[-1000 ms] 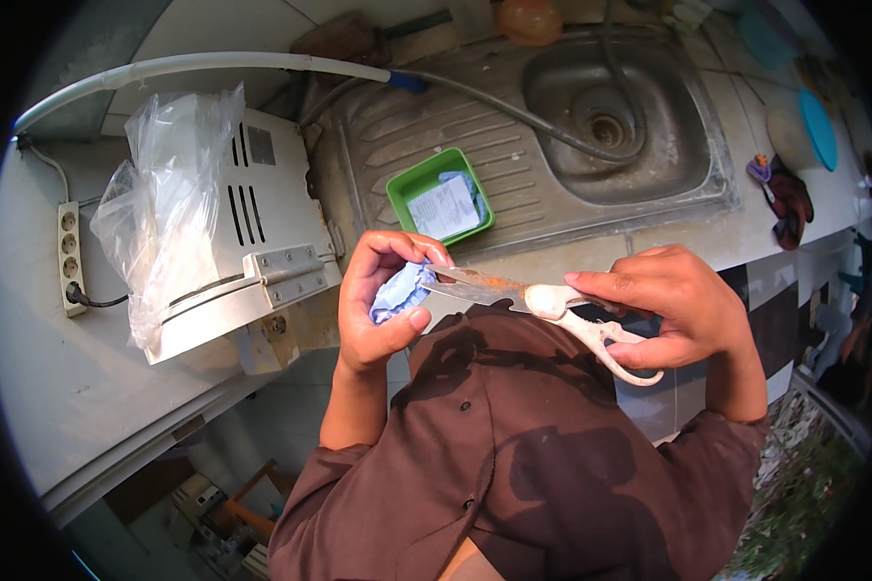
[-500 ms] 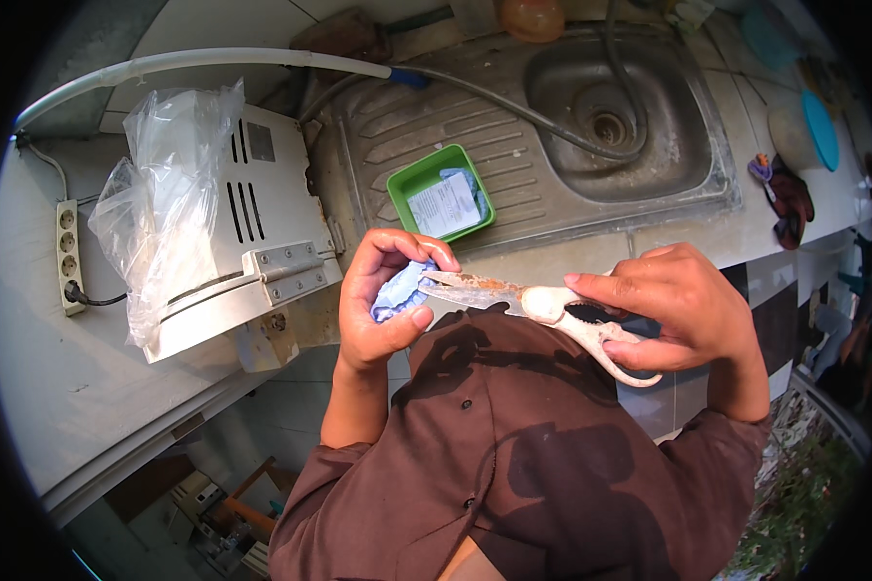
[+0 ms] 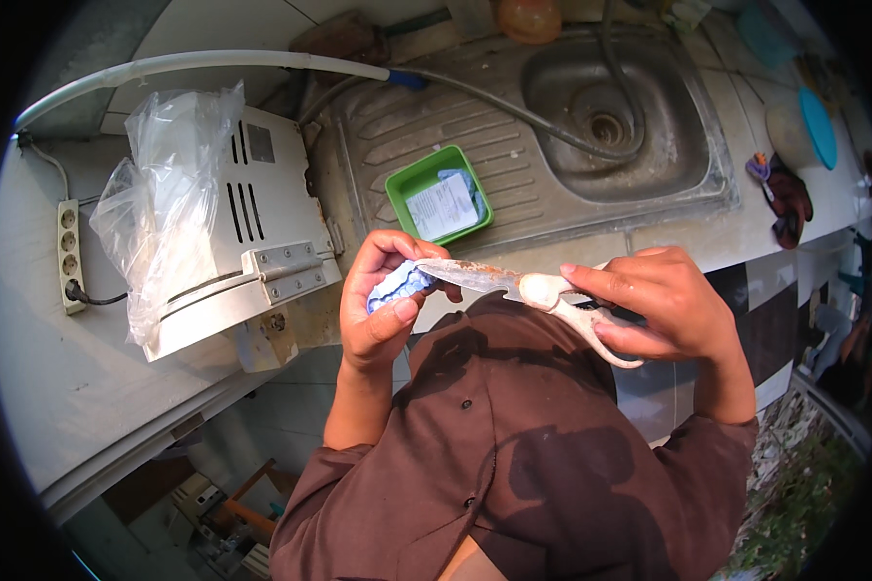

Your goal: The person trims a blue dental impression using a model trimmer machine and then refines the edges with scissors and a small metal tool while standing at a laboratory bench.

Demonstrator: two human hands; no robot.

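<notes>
A crumpled light-blue piece (image 3: 397, 285), which looks like cloth or soft sheet, is pinched between the thumb and fingers of my left hand (image 3: 370, 302). My right hand (image 3: 661, 302) grips the pale handles of a pair of scissors (image 3: 543, 290). Their rusty blades point left and lie nearly together, with the tips against the blue piece. Beyond my hands stands a green plastic tub (image 3: 393, 193) on the drainboard. Inside it are a white printed label or paper (image 3: 441, 211) and more blue material (image 3: 472, 190).
A steel sink (image 3: 562, 174) with a hose (image 3: 513, 113) running into its basin lies ahead. On the left are a white metal appliance (image 3: 279, 203), a clear plastic bag (image 3: 179, 184) and a power strip (image 3: 68, 254). A dark cloth (image 3: 791, 205) and a blue-rimmed container (image 3: 816, 131) sit at right.
The scissor blades have come together at the blue piece, and the handles have drawn closer. My right hand has shifted slightly left. My left hand stays almost in place.
</notes>
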